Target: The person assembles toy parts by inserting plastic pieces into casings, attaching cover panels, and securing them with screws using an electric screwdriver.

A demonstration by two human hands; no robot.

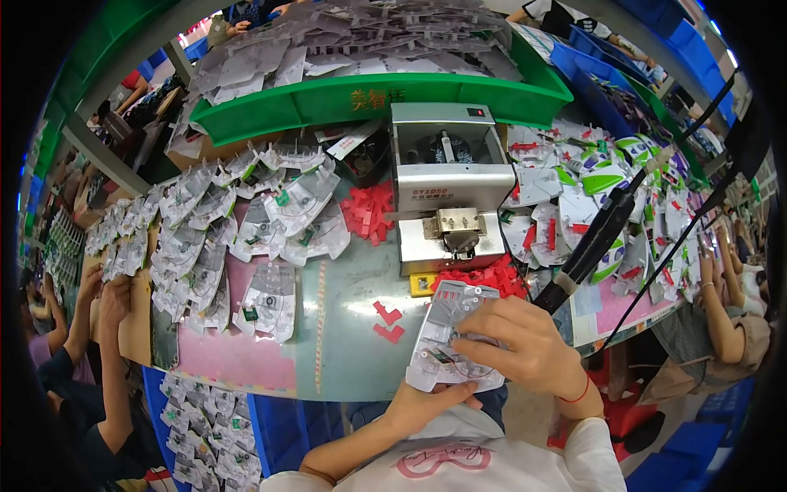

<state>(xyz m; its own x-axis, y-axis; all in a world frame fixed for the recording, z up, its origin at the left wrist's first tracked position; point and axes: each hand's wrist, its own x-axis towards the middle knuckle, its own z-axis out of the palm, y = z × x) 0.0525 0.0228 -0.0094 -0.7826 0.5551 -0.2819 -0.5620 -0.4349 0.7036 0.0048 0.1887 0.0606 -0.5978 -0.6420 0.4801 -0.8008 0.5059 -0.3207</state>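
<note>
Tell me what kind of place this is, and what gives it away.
Most likely a factory assembly line: grey plastic housings lie in batches on the worktable, a green bin is heaped with translucent plastic parts, and a metal benchtop machine stands near it.

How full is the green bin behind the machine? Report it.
Heaped full: greyish plastic parts rise above the rim of the green bin.

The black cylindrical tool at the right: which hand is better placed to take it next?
Probably the right hand: it is nearer the black cylindrical tool. The left hand is farther away, supporting the grey plastic shell at its lower edge.
</note>
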